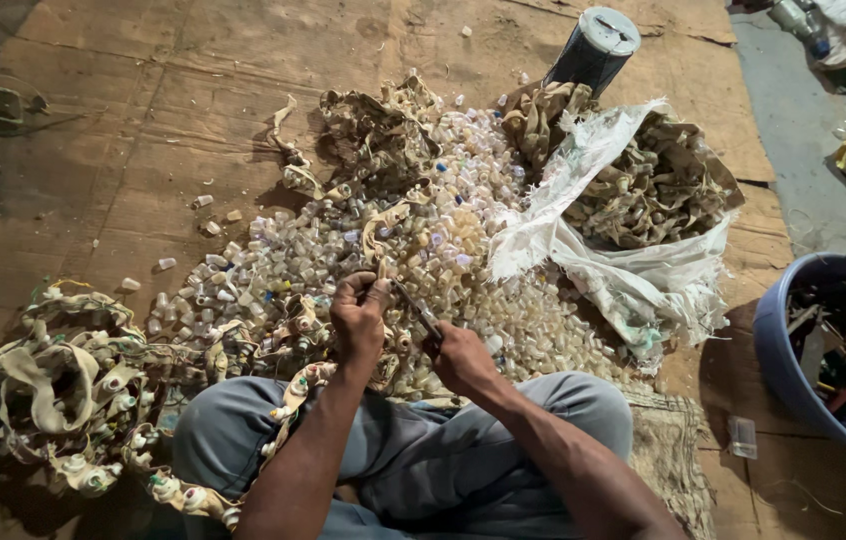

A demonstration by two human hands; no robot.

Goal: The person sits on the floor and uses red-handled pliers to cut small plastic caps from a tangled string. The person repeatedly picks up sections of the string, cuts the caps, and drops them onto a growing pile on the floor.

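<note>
Webbing strip studded with small plastic bobbins rises from my left hand, pinched tight, running far-to-near above the bobbin pile, while my right hand grips a blade angled toward it.

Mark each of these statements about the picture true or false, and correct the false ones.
1. The right hand holds a thin dark blade. True.
2. The left hand rests flat on the floor. False: it is raised and pinches a strip of tan webbing.
3. A heap of small pale plastic caps lies in front of the person. True.
4. The blue tub on the right holds water. False: it holds dark metal scraps.
5. The white sack is tied shut. False: it lies open, with tan webbing inside.
</note>
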